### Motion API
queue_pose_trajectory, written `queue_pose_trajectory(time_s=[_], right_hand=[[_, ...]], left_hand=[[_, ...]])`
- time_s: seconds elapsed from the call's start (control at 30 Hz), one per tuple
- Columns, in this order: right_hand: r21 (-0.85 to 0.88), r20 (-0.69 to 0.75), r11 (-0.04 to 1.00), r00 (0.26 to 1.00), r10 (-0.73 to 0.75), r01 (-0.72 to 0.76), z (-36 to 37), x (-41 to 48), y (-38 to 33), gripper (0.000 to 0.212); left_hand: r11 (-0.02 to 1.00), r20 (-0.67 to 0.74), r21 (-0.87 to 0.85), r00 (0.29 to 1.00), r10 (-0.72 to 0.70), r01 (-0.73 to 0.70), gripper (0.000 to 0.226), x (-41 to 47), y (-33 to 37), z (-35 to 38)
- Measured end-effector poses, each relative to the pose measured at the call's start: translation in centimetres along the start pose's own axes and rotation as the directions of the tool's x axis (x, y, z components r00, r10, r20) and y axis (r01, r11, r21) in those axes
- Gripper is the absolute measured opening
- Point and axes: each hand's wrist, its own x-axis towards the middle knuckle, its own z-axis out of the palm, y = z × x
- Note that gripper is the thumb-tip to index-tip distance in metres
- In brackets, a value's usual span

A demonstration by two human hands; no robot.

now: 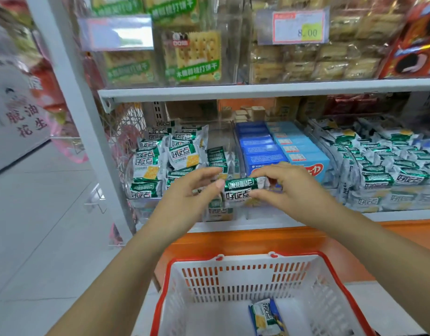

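A small green and white cracker packet [241, 190] is held in front of the lower shelf. My right hand [289, 185] pinches its right end between thumb and fingers. My left hand [192, 190] touches its left end with thumb and fingertips. Behind them a clear bin [141, 202] holds several more of the same packets [165, 163]. Below, a white basket with a red rim [330, 265] holds one packet [266, 316].
Blue boxes [262, 146] sit in the middle of the shelf, more green packets [383, 166] fill a bin at the right. The upper shelf [257, 89] carries cracker packs and a price tag [297, 26]. Tiled floor [39, 214] lies at the left.
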Motion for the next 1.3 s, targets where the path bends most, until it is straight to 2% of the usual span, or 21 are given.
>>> queue_pose_trajectory(time_s=[0.03,0.13,0.33,0.5,0.57,0.63,0.7,0.8,0.87,0.93,1.0,1.1,1.2,1.23,1.3], right_hand=[[-0.017,0.025,1.000,1.000,0.003,-0.002,-0.1,0.6,-0.2,0.026],[-0.057,0.074,0.998,0.997,0.012,-0.008,-0.4,1.9,-1.0,0.032],[-0.028,0.182,0.998,0.982,-0.049,0.055,-0.3,5.5,-2.0,0.052],[-0.189,0.265,0.978,0.964,-0.031,0.084,0.0,9.8,-1.6,0.042],[-0.243,0.308,0.967,0.951,0.003,0.076,0.0,11.3,-1.4,0.036],[-0.342,0.390,0.932,0.921,0.021,0.124,0.7,12.7,-1.1,0.033],[-0.441,0.459,0.873,0.888,0.021,0.207,2.0,14.0,-0.8,0.034],[-0.537,0.541,0.796,0.838,0.070,0.280,4.3,15.9,-0.5,0.037],[-0.569,0.597,0.761,0.793,0.121,0.313,5.6,16.7,-0.6,0.033],[-0.574,0.647,0.744,0.746,0.156,0.342,6.7,17.4,-0.7,0.016],[-0.568,0.688,0.755,0.693,0.216,0.329,7.5,18.0,-0.6,0.023],[-0.544,0.745,0.786,0.600,0.291,0.294,8.4,18.7,-0.3,0.044],[-0.525,0.798,0.795,0.500,0.336,0.303,9.4,18.9,0.1,0.047],[-0.517,0.806,0.802,0.485,0.340,0.298,9.5,19.1,0.3,0.046],[-0.498,0.801,0.824,0.506,0.319,0.270,8.9,19.7,0.5,0.042]], left_hand=[[0.999,0.014,0.026,0.999,0.034,-0.034,0.029,0.2,0.0,-0.2],[0.965,-0.008,0.251,0.996,0.083,-0.079,0.034,1.0,-0.2,-0.3],[0.937,-0.125,0.324,0.975,0.183,-0.134,0.026,3.5,-0.8,-1.5],[0.922,-0.179,0.368,0.964,0.198,-0.121,0.036,5.8,-1.7,-3.0],[0.860,-0.180,0.492,0.950,0.256,-0.138,0.038,6.6,-3.0,-4.0],[0.773,-0.160,0.624,0.951,0.265,-0.110,0.041,7.3,-3.9,-4.9],[0.729,-0.151,0.682,0.964,0.218,-0.058,0.045,7.7,-4.6,-5.7],[0.660,-0.104,0.750,0.974,0.201,-0.056,0.045,8.5,-5.8,-6.6],[0.652,-0.071,0.754,0.978,0.196,-0.076,0.043,8.8,-6.5,-7.0],[0.654,-0.053,0.751,0.979,0.197,-0.091,0.041,9.0,-7.0,-7.4],[0.659,-0.049,0.745,0.977,0.208,-0.103,0.041,8.9,-7.4,-7.6],[0.696,-0.053,0.708,0.974,0.219,-0.118,0.040,8.9,-8.2,-7.9],[0.710,-0.057,0.692,0.972,0.229,-0.127,0.039,8.8,-8.6,-7.9],[0.712,-0.059,0.689,0.970,0.236,-0.131,0.039,8.8,-8.7,-7.9],[0.712,-0.067,0.688,0.965,0.255,-0.141,0.039,8.8,-8.9,-7.8]])
